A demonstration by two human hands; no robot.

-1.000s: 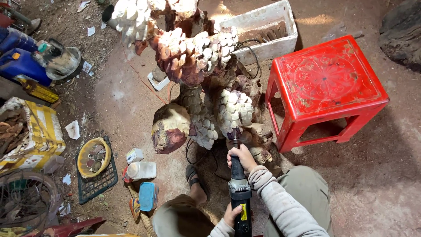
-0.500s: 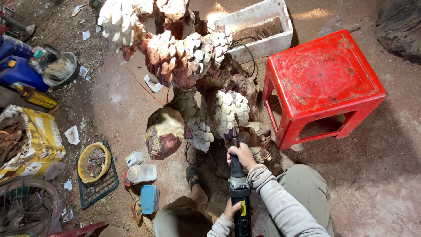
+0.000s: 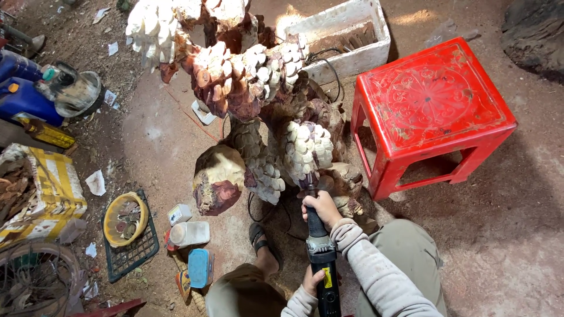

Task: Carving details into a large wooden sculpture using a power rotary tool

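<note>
A tall reddish wood carving (image 3: 252, 88) with pale scale-like clusters stands on the dirt floor in front of me. My right hand (image 3: 322, 208) grips the front neck of a black handheld power grinder (image 3: 322, 258). Its tip touches the lower edge of a pale carved cluster (image 3: 305, 149). My left hand (image 3: 310, 282) holds the rear body of the same tool, close to my knees. Both sleeves are grey. A sandalled foot (image 3: 261, 238) rests just left of the tool.
A red plastic stool (image 3: 432, 111) stands right of the carving, a white foam box (image 3: 343, 35) behind it. On the left lie a black crate with a yellow bowl (image 3: 124, 218), a white bottle (image 3: 189, 233), a blue box (image 3: 200, 267), a blue machine (image 3: 26, 88) and yellow sacks (image 3: 50, 188).
The view has drifted slightly. Both hands stay on the grinder, its tip still at the same carved cluster.
</note>
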